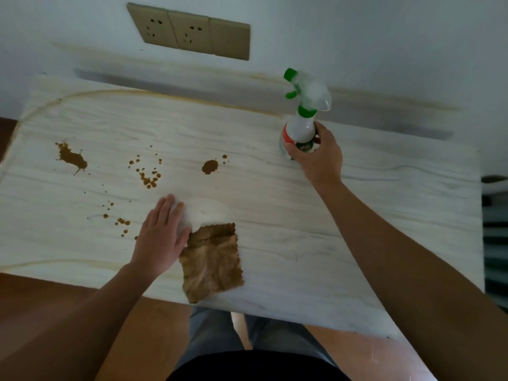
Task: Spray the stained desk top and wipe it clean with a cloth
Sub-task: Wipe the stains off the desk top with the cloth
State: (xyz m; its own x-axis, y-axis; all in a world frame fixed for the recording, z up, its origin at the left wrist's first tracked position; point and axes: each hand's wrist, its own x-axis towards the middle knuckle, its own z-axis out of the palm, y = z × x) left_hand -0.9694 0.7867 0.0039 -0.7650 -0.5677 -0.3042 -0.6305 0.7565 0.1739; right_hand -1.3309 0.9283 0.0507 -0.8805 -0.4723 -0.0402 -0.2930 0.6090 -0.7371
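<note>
The pale wood-grain desk top (302, 215) carries brown stains: a big splat (72, 158) at the left, a cluster of drops (148, 177) in the middle, a blot (210, 166) further right and small specks (121, 222) near my left hand. My left hand (162, 237) lies flat, fingers together, on the white upper part of a cloth (211, 259) whose lower part is soaked brown. My right hand (319, 154) wraps around the body of an upright white spray bottle (301, 127) with a green trigger, standing on the desk at the back right.
A white wall with a beige socket panel (192, 31) runs behind the desk. The desk's front edge is close to my legs (247, 339). Brown floor (41, 312) shows to the left; something dark and slatted (496, 243) sits past the right edge.
</note>
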